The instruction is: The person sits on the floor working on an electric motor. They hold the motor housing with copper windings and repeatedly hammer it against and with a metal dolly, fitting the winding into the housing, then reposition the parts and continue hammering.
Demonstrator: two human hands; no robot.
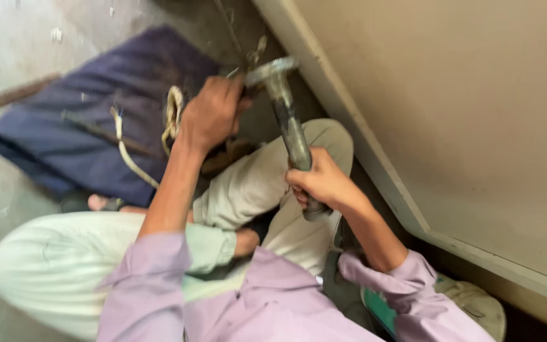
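Concrete floor (14, 57), one blue cloth (83, 120), one hammer (289, 120), two hands (213, 114)

floor (7, 38): pale grey concrete | wall panel (463, 114): beige, pale trim | light: soft

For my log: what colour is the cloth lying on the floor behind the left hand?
Dark navy blue cloth, clearest in the head view, upper left.

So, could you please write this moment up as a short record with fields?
right hand: gripped around the handle of a hammer
hammer head: raised, close to the left hand
left hand: closed on something small and dark; cannot tell what
posture: squatting on the floor, knees bent, pale trousers
nearby: dark blue cloth, pale cord across it, beige panel
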